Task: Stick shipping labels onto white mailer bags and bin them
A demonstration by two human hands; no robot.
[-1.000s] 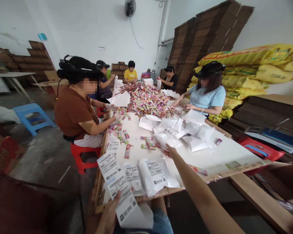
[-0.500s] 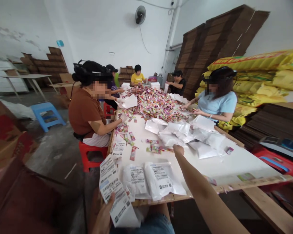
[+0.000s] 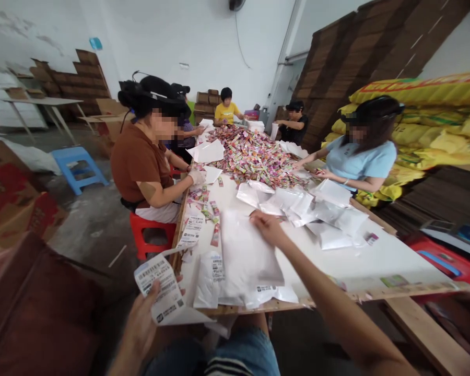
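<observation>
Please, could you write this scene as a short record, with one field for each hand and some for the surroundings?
left hand: holds a strip of printed labels
right hand: grips a white bag at its far edge
table: labelled bags near the edge; heap of small packets farther away
people: five co-workers around the table
picture right: stacked yellow sacks

Soft light brightens the bench [image 3: 379,256] and wall [image 3: 160,39]; the floor [image 3: 90,230] looks dimmer. Wide-angle stretch slants the cardboard stack [image 3: 348,68], and the lower corners blur.
</observation>
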